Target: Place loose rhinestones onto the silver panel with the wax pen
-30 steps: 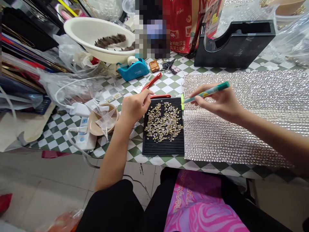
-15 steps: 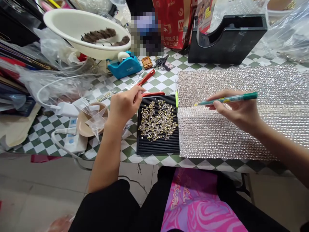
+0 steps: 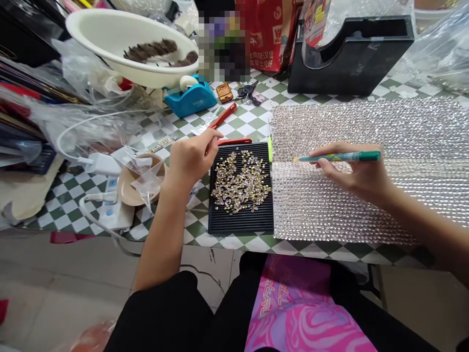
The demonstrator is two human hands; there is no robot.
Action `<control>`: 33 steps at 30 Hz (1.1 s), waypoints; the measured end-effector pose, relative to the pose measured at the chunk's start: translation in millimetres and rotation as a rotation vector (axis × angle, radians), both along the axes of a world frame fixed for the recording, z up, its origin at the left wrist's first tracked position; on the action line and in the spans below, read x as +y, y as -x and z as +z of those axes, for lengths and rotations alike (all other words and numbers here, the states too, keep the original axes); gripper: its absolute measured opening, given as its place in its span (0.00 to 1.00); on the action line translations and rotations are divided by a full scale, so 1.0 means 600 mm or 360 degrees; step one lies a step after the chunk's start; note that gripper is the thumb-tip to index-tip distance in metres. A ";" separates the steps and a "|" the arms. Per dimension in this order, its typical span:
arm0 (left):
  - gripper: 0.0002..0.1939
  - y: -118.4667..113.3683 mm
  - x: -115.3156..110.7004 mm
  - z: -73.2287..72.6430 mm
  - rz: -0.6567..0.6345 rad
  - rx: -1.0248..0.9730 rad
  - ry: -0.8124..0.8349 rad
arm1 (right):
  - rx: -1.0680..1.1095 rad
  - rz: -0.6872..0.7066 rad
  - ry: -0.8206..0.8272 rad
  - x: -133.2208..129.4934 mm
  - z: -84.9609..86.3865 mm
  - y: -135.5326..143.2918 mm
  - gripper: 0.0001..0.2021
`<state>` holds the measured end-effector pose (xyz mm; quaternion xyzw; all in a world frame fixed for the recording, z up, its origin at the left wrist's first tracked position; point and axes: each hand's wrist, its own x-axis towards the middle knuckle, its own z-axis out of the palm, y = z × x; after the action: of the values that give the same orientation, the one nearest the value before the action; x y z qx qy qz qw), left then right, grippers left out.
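My right hand (image 3: 361,171) is closed around a green pen (image 3: 342,156) with a yellowish tip. The tip meets a rhinestone sheet (image 3: 348,210) near its left edge, where a paler, flatter band runs across the rows. To the left of the sheet lies a black ridged tray (image 3: 242,226) with many loose rhinestones (image 3: 240,186) heaped on it. My left hand (image 3: 194,156) rests at the tray's upper left corner, fingers curled and pinched together; whatever may be between them is hidden.
Beyond the tray lie red-handled tools (image 3: 234,142), a lime-green tool (image 3: 270,149), a blue tape dispenser (image 3: 192,100) and keys (image 3: 251,93). A black holder (image 3: 344,68) stands behind the sheet. A white basin (image 3: 128,34), a tan bowl (image 3: 126,183) and a power strip (image 3: 110,210) are leftward.
The pen now lies closer to level, its green end lower and further left, while its tip stays near the same spot. My left hand has hardly moved; the view shifted slightly.
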<state>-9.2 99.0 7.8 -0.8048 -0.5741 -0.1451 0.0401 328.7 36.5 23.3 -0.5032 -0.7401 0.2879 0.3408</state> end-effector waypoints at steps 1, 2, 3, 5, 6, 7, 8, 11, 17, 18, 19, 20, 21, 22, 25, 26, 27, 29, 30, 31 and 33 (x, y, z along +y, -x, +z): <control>0.17 0.000 0.000 0.000 -0.0002 0.0000 0.0004 | -0.0041 0.0003 -0.0041 0.000 0.001 0.001 0.07; 0.17 0.000 0.000 0.001 -0.0001 -0.0002 0.0011 | -0.0075 0.0011 -0.0082 -0.001 0.002 0.001 0.07; 0.17 0.000 0.000 0.001 0.0000 -0.0005 0.0017 | -0.0097 0.0020 -0.0117 -0.001 0.002 0.001 0.07; 0.17 0.000 0.001 0.000 0.0002 -0.0019 0.0017 | -0.0107 0.0025 -0.0148 -0.002 0.003 0.002 0.07; 0.17 0.000 0.001 -0.001 0.0001 -0.0028 0.0013 | -0.0106 0.0020 -0.0145 -0.002 0.003 0.002 0.08; 0.17 0.001 0.001 -0.002 -0.0003 -0.0034 0.0006 | -0.0106 0.0015 -0.0138 -0.002 0.002 0.002 0.08; 0.16 0.001 0.001 -0.003 -0.0008 -0.0039 -0.0001 | -0.0111 0.0010 -0.0130 -0.002 0.002 0.002 0.08; 0.17 0.002 0.002 -0.005 -0.0017 -0.0036 -0.0013 | -0.0142 0.0020 -0.0117 -0.002 0.001 0.003 0.08; 0.17 0.001 0.001 -0.002 0.0026 -0.0045 0.0053 | -0.0098 0.0004 -0.0102 -0.003 0.004 0.001 0.08; 0.17 0.001 0.001 -0.002 0.0028 -0.0058 0.0054 | -0.0075 -0.0002 -0.0099 -0.004 0.005 0.000 0.08; 0.16 0.001 0.001 -0.002 0.0027 -0.0062 0.0049 | -0.0056 -0.0005 -0.0096 -0.005 0.007 0.001 0.08; 0.16 0.001 0.000 -0.002 0.0025 -0.0057 0.0040 | -0.0045 -0.0008 -0.0093 -0.006 0.009 0.002 0.08; 0.16 0.001 0.000 -0.002 0.0022 -0.0048 0.0031 | -0.0045 -0.0004 -0.0086 -0.007 0.012 0.003 0.09; 0.17 0.000 0.000 -0.001 0.0018 -0.0039 0.0027 | -0.0052 0.0010 -0.0078 -0.009 0.015 0.007 0.10; 0.17 -0.001 -0.001 -0.001 0.0012 -0.0020 0.0025 | -0.0078 0.0105 -0.0031 -0.011 0.025 0.024 0.11; 0.17 -0.001 -0.001 0.000 0.0014 -0.0017 0.0027 | -0.0081 0.0151 -0.0011 -0.010 0.028 0.031 0.10; 0.17 -0.001 -0.001 0.000 0.0018 -0.0016 0.0028 | -0.0079 0.0197 0.0007 -0.009 0.029 0.040 0.10; 0.17 -0.002 -0.001 0.000 0.0030 -0.0016 0.0045 | -0.0060 0.0278 0.0026 -0.002 0.029 0.056 0.10; 0.17 -0.002 -0.001 0.000 0.0037 -0.0018 0.0060 | -0.0048 0.0314 0.0027 0.002 0.027 0.064 0.11; 0.17 -0.002 -0.001 0.001 0.0044 -0.0024 0.0076 | -0.0036 0.0346 0.0023 0.006 0.024 0.071 0.11; 0.16 -0.003 -0.001 0.001 0.0057 -0.0034 0.0096 | -0.0018 0.0382 0.0020 0.016 0.017 0.082 0.12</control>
<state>-7.6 98.4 8.2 -0.7936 -0.5930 -0.1357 0.0123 279.6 45.8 33.7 -0.4146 -0.7952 0.3283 0.2967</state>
